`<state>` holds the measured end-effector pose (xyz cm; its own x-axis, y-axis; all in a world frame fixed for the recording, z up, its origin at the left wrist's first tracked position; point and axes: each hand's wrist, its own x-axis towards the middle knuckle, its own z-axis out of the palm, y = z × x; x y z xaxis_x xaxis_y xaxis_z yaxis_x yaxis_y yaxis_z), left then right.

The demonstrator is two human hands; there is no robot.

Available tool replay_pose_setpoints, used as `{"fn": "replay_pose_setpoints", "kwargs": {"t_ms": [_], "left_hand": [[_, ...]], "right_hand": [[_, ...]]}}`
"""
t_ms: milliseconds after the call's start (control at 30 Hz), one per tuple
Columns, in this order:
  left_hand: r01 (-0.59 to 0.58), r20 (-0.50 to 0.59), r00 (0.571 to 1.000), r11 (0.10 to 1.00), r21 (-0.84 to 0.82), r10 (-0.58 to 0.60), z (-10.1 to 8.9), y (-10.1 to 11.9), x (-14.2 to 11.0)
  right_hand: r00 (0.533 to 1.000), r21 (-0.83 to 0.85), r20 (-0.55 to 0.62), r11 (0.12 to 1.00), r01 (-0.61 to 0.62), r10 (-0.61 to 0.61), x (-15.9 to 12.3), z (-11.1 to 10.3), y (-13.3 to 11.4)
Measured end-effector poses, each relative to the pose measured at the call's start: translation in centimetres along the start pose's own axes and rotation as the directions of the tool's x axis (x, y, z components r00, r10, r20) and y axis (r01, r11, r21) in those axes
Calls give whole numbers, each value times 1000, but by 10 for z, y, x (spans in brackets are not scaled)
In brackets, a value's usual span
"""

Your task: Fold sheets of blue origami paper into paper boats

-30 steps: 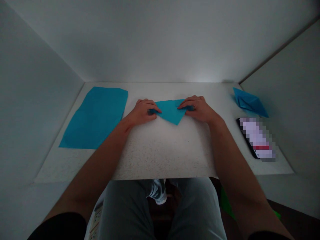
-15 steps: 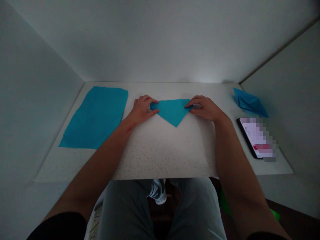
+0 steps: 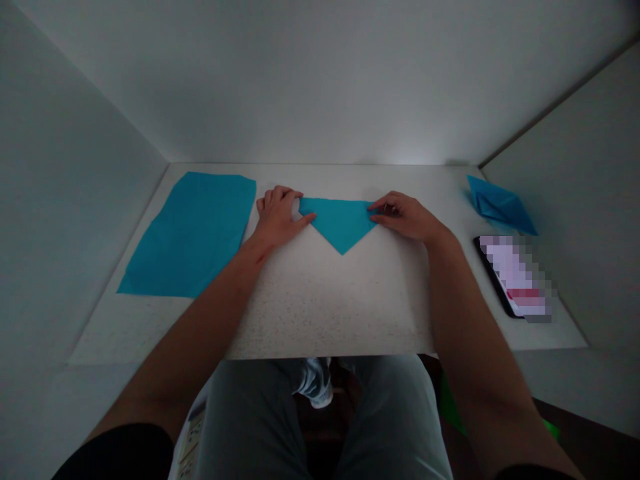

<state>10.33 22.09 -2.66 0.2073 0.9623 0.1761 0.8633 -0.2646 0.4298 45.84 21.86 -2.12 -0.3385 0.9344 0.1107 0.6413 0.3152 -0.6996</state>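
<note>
We've got a folded blue paper [image 3: 340,223] lying on the white worktop [image 3: 325,313], pretty much centered between our hands, with its longest edge on the far side and a point aimed at our near edge.

Our left hand [image 3: 278,217] is palm-down at its left end. The fingers are spread, thumb well apart from the rest and reaching right onto the paper's lower left edge, while the index fingertip is up by the far left corner. That forearm slants in from the near left.

Our right hand [image 3: 406,219] comes at the right end from the side, wrist bent so the hand points left. The fingers are curled, index and thumb tips close together on the right corner; honestly we can't tell if they're clamped on it or just resting there.

Off to the left there's a bigger blue sheet [image 3: 187,237] lying flat, partly behind our left forearm. Far right is a folded blue paper boat [image 3: 503,205], with a phone [image 3: 515,277] just on its near side, screen lit but pixelated.
</note>
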Motion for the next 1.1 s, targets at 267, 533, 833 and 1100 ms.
{"fn": "replay_pose_setpoints", "kwargs": {"t_ms": [267, 533, 833, 1100], "left_hand": [[17, 66, 998, 1000, 6, -17, -7, 5, -1], [-18, 109, 994, 1000, 1, 18, -8, 4, -1], [-176, 125, 968, 942, -284, 219, -6, -3, 8], [-209, 118, 963, 948, -241, 243, -2, -7, 10]], "right_hand": [[996, -301, -65, 953, 33, -55, 5, 8, 16], [998, -276, -24, 960, 47, -56, 4, 5, 5], [1000, 49, 29, 999, -8, 7, 1, -1, -17], [981, 47, 178, 995, -85, 76, -3, -3, -21]]}}
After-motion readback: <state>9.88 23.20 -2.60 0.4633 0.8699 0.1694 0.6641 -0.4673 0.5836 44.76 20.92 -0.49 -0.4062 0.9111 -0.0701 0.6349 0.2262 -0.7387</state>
